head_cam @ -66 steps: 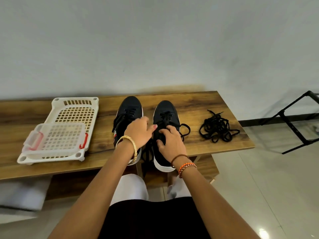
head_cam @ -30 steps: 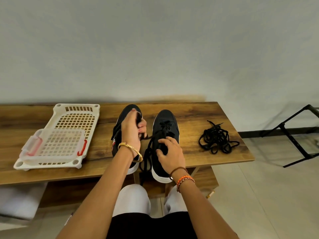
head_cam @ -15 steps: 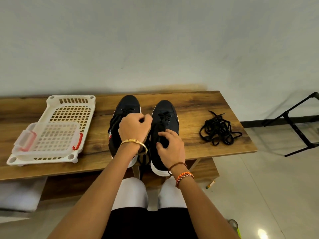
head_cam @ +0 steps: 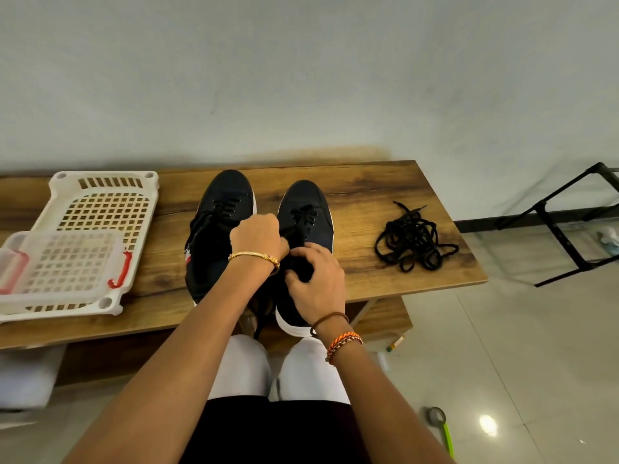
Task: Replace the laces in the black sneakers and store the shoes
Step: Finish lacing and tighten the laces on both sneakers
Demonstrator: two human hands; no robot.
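Between the two hands, over the lacing of the right sneaker (head_cam: 303, 209), a black lace (head_cam: 300, 233) is being worked. The left hand (head_cam: 258, 237) is curled into a fist with its fingertips at the lace, apparently pinching it, though the grip itself is hidden behind the knuckles. The right hand (head_cam: 318, 283) sits just nearer the person, fingers bent and gripping the sneaker's tongue and collar. That sneaker lies with its long axis running away from the person, toe toward the wall, heel overhanging the near edge of the tabletop (head_cam: 361, 192). Just beyond the left hand's outer side, the left sneaker (head_cam: 221, 222) lies parallel, toe also toward the wall, the two nearly touching. Well apart to the right of the right hand, a loose tangle of black laces (head_cam: 413, 241) rests on the wood. Far out past the left hand sits a white perforated basket (head_cam: 104, 209) with a clear, red-latched box (head_cam: 63, 262) lying in its near end.
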